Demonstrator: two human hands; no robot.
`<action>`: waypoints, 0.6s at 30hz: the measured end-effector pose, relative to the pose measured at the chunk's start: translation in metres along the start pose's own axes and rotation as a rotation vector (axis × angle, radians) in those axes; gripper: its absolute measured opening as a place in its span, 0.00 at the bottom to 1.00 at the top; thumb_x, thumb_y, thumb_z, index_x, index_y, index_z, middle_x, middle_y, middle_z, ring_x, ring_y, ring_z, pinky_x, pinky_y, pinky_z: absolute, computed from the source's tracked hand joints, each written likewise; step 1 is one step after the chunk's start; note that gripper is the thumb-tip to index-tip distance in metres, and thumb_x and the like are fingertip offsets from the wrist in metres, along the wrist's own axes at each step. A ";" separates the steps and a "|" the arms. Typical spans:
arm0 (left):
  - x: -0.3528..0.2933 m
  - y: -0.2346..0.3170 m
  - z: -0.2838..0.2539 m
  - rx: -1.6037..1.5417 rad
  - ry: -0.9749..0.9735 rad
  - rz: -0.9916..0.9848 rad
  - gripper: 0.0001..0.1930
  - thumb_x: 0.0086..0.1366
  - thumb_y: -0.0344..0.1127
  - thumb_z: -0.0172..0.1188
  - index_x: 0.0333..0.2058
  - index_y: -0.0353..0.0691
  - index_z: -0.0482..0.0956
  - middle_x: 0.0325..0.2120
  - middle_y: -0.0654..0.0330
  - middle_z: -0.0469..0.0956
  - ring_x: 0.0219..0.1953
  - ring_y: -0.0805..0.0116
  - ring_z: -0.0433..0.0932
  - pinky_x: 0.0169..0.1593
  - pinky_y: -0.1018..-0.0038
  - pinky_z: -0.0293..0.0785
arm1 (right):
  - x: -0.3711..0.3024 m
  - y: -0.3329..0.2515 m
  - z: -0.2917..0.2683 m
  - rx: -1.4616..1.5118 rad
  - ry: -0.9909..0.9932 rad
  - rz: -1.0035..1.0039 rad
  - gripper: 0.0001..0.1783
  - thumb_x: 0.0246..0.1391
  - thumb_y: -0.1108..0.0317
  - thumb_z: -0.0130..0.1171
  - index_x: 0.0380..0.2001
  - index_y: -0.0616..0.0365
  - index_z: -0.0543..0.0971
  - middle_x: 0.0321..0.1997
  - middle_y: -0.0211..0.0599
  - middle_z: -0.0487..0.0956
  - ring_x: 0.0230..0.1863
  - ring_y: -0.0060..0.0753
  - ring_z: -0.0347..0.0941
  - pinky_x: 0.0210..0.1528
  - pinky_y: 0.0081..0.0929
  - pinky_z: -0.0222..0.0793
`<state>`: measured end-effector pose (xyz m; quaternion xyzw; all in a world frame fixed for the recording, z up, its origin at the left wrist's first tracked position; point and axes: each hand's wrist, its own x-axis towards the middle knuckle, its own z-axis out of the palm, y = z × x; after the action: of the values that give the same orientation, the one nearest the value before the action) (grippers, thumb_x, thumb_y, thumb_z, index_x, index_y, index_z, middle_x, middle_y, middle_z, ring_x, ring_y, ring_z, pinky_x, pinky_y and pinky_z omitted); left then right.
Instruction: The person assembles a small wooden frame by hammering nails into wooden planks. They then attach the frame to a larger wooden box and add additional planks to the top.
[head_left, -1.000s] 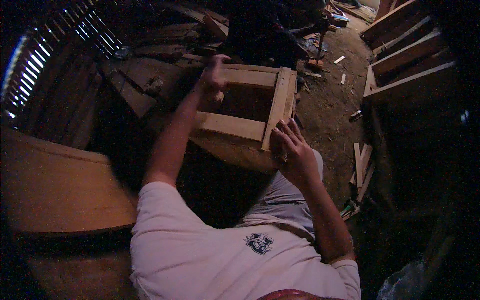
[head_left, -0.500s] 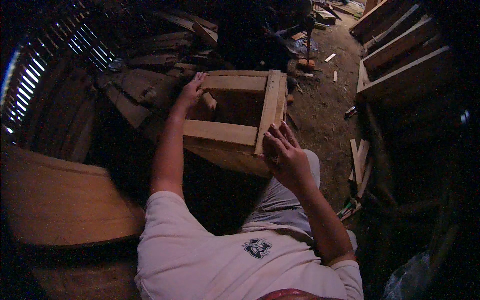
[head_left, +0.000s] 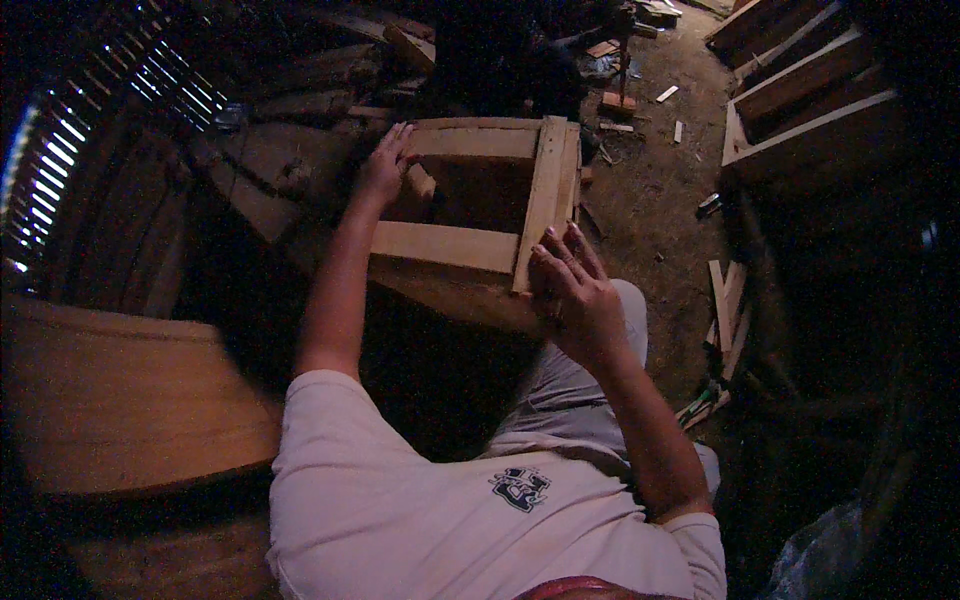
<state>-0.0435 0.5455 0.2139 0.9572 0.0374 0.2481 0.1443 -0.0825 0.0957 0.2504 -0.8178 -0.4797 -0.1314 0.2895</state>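
Note:
A pale wooden frame [head_left: 470, 245], box-shaped and made of flat slats, stands in front of me on the dirt floor. My left hand [head_left: 385, 165] rests on its far left corner with the fingers spread over the top slat. My right hand [head_left: 575, 290] lies flat against the near right corner, fingers fanned out along the upright slat [head_left: 545, 190]. Neither hand wraps around a tool. My knee in grey trousers [head_left: 570, 400] sits just below the right hand.
Stacked wooden crates or frames [head_left: 800, 110] stand at the right. Loose wood strips [head_left: 725, 305] lie on the dirt at the right, with offcuts [head_left: 615, 100] beyond the frame. Dark planks [head_left: 260, 190] are at the left, a curved wooden surface [head_left: 110, 400] at the lower left.
The frame and both hands sit a little lower-left in view than a second ago. My left hand has slid from the top slat's middle to its far left corner.

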 end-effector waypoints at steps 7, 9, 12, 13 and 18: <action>0.007 -0.013 -0.011 0.052 -0.075 0.094 0.32 0.69 0.38 0.57 0.70 0.47 0.57 0.69 0.48 0.58 0.69 0.50 0.61 0.68 0.65 0.60 | -0.001 -0.003 -0.004 0.016 -0.030 0.021 0.32 0.54 0.60 0.63 0.62 0.55 0.71 0.73 0.44 0.61 0.76 0.57 0.49 0.71 0.45 0.58; 0.005 -0.016 -0.025 -0.062 -0.094 -0.006 0.32 0.69 0.42 0.57 0.69 0.45 0.59 0.68 0.46 0.60 0.68 0.50 0.62 0.67 0.65 0.61 | 0.000 -0.005 -0.005 0.024 -0.021 0.042 0.32 0.54 0.61 0.64 0.62 0.54 0.70 0.73 0.43 0.61 0.76 0.56 0.48 0.72 0.44 0.57; -0.017 -0.016 -0.051 -0.224 -0.087 -0.253 0.28 0.69 0.46 0.57 0.64 0.42 0.67 0.65 0.42 0.64 0.67 0.49 0.65 0.66 0.64 0.62 | 0.001 -0.006 -0.006 0.061 -0.029 0.048 0.32 0.54 0.62 0.64 0.62 0.53 0.70 0.74 0.42 0.61 0.76 0.56 0.48 0.72 0.44 0.57; -0.033 -0.014 -0.059 -0.150 -0.092 -0.218 0.26 0.69 0.48 0.57 0.61 0.41 0.71 0.64 0.42 0.66 0.66 0.49 0.65 0.66 0.64 0.62 | 0.001 -0.006 -0.007 0.071 -0.048 0.066 0.32 0.54 0.62 0.64 0.63 0.53 0.70 0.74 0.42 0.61 0.76 0.56 0.48 0.72 0.44 0.57; -0.117 0.012 -0.057 -0.284 -0.064 -0.244 0.20 0.69 0.47 0.57 0.51 0.37 0.79 0.61 0.39 0.69 0.65 0.49 0.68 0.64 0.62 0.64 | -0.001 -0.005 -0.008 0.085 -0.017 0.036 0.32 0.54 0.63 0.63 0.62 0.52 0.70 0.74 0.43 0.61 0.76 0.56 0.48 0.72 0.44 0.57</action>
<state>-0.1731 0.5321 0.2110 0.9229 0.1136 0.2011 0.3080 -0.0869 0.0921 0.2580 -0.8143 -0.4726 -0.0987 0.3221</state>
